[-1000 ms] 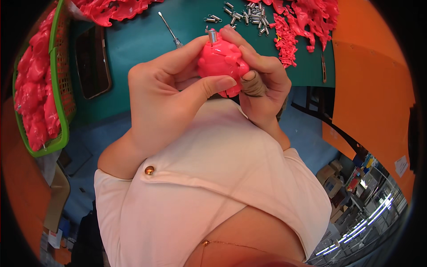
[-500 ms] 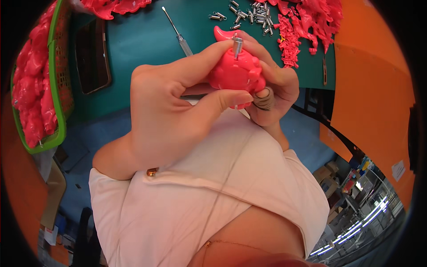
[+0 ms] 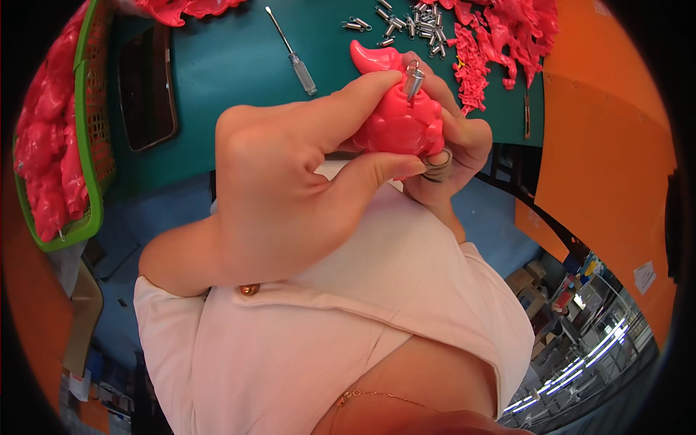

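Between both hands, in front of my chest, is a glossy pink-red plastic toy part with rounded lumps and a curved, horn-like tip at its far end. A metal coil spring stands up out of an opening in its top, its loop end uppermost. My left hand grips the part from the left, thumb along its near side and index finger by the spring. Wrapped round the right side is my right hand, with bands about one finger. The part partly hides the right fingers.
A screwdriver with a clear handle lies on the green table. Several loose springs and pink parts lie at the far right. At left are a phone-like dark slab and a green basket of pink parts.
Both hands and the toy part have shifted slightly right. The spring now leans more to the right, and more of the screwdriver handle shows.
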Available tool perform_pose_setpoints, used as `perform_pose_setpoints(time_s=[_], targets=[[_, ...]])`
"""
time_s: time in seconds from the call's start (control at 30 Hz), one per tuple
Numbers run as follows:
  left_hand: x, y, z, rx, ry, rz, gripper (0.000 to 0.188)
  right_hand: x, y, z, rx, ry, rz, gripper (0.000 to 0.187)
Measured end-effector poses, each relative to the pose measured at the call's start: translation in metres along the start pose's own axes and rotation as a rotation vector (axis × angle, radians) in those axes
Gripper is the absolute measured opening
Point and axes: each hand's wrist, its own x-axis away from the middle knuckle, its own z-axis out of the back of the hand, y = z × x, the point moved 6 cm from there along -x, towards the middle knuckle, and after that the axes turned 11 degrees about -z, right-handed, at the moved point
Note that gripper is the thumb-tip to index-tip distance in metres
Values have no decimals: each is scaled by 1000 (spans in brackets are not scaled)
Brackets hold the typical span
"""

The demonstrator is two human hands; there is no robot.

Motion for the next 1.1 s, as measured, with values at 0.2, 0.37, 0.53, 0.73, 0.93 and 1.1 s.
perform_pose_setpoints(time_s=[0.2, 0.37, 0.53, 0.73, 0.93, 1.1], targets=[[-1, -5, 2, -28, -21, -7, 49, -6, -7, -5, 82, 30, -100, 35], [-1, -43, -8, 500, 137, 318, 52, -8, -3, 0, 208, 175, -257, 37], [5, -78, -6, 665, 214, 456, 52, -21, -1, 0, 507, -44, -266, 56], [13, -89, -14, 886, 173, 631, 61, -25, 2, 0, 750, -186, -88, 66], [14, -87, -14, 859, 255, 674, 51, -23, 2, 2, 766, -155, -38, 66], [9, -81, -15, 736, 214, 606, 44, -20, 3, 9, 759, -82, 15, 64]])
